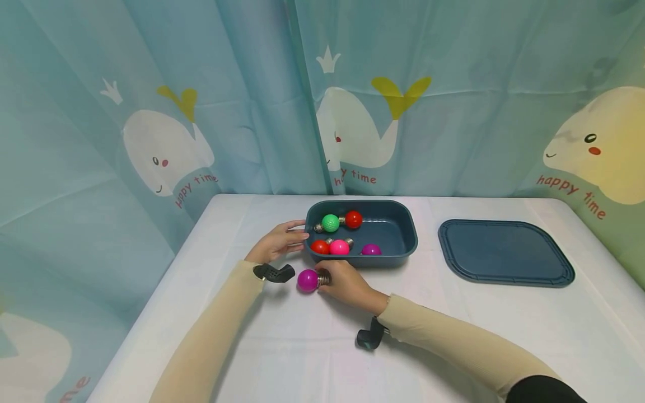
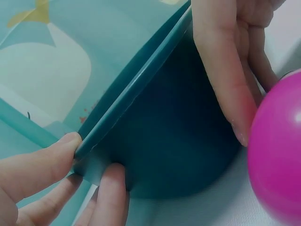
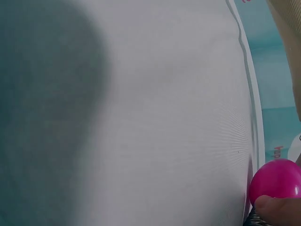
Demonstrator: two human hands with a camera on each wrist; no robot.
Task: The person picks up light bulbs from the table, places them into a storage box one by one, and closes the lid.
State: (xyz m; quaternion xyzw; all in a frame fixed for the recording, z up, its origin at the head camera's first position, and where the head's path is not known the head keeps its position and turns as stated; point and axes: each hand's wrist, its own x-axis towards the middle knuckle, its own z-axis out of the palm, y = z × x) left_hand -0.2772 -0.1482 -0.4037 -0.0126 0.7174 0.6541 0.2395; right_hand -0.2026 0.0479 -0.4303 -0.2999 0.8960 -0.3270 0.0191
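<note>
My right hand pinches a purple light bulb by its metal screw base, just in front of a dark blue plastic box. The round end of that bulb points left, above the white table. In the right wrist view, a fingertip lies by the base of the bulb. At the box's left side, my left hand touches the rim and outer wall with fairly straight fingers. Inside the box lie a green bulb, two red bulbs, a pink bulb and a purple one.
A dark blue lid lies flat on the table to the right of the box. Behind the white-covered table hangs a light blue curtain with whale prints, which also runs along the left side.
</note>
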